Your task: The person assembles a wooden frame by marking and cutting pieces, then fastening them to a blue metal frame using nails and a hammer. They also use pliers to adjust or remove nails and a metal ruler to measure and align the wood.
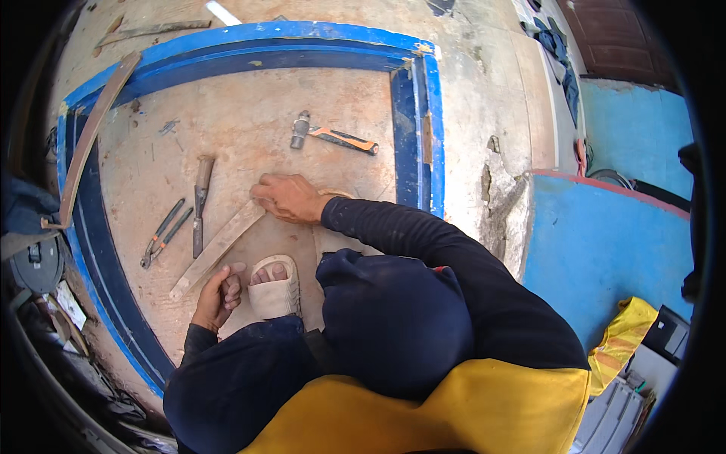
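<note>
A flat wooden strip (219, 247) lies slantwise on the floor in front of me. My right hand (291, 198) is closed over its far end, fingers curled down. Close to the strip's near part is my left hand (219, 296), its fingers curled in and the thumb along them; whatever is in it, if anything, is hidden. Beyond the strip, a chisel (200, 204) with a worn handle lies beside pincers (163, 236) with dark and orange handles. Past my right hand rests a ball-peen hammer (333, 138) with an orange and black handle.
A blue wooden frame (265, 34) surrounds the tools on the floor. Another thin wooden strip (94, 136) leans across its left corner. My sandalled foot (274, 287) is beside my left hand. At right are a blue panel (605, 242) and a yellow cloth (622, 344).
</note>
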### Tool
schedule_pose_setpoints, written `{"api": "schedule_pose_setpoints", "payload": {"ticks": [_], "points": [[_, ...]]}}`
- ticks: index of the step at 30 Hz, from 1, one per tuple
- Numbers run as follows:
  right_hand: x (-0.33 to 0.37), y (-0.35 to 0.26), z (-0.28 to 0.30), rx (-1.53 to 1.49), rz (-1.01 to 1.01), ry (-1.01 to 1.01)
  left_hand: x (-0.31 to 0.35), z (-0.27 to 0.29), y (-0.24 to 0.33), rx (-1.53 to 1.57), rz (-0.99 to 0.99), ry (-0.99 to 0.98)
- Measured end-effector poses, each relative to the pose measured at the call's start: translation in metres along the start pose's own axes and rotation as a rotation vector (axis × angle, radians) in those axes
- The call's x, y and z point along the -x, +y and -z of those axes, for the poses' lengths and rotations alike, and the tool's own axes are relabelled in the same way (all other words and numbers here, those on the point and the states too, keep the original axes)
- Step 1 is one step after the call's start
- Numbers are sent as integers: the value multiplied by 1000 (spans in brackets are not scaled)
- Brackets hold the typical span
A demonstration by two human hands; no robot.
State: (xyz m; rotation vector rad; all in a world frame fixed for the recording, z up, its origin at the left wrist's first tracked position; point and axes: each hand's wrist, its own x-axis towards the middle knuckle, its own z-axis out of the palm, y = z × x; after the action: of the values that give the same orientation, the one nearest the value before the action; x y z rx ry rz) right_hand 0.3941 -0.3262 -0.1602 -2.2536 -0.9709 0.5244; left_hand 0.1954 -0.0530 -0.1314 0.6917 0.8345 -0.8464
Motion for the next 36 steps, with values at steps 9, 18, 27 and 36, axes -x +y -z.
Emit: {"api": "schedule_pose_setpoints", "payload": {"ticks": [9,18,27,36], "points": [[-12,-2,25,40,40,-156,22,37,-5,631,-433,-65],[-36,5,67,93,-94,-168,14,50,36,628,-751,259],[-47,32,103,289,-88,60,-38,37,157,97,-848,327],[-14,72,98,367,-175,135,4,94,107,-1489,-624,928]]}}
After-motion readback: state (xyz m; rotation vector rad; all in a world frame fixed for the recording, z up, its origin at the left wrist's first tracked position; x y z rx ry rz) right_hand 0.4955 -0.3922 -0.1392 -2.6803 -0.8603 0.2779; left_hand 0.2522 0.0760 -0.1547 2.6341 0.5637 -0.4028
